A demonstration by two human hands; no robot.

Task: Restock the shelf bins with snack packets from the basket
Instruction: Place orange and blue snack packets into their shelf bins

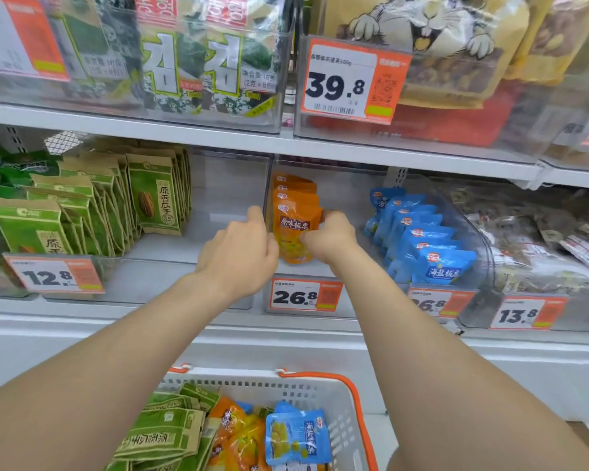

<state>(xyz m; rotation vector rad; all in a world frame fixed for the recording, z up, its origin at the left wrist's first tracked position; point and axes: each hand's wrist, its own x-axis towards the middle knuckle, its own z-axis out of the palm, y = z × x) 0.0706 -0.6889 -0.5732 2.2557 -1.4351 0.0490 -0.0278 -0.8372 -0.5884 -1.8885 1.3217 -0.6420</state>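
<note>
An orange snack packet [296, 232] stands upright at the front of a short row of orange packets in a clear shelf bin [347, 266]. My left hand [240, 253] grips its left edge and my right hand [330, 236] pinches its right edge. Below, a white basket [306, 389] with orange handles holds green packets [165, 433], orange packets [238, 433] and a blue packet [296, 436].
Green packets [153, 195] fill the bin to the left, with a bare gap beside them. Blue packets [432, 246] line the bin to the right. Price tags [305, 295] hang on the bin fronts. An upper shelf [286, 144] carries seaweed packs and big bags.
</note>
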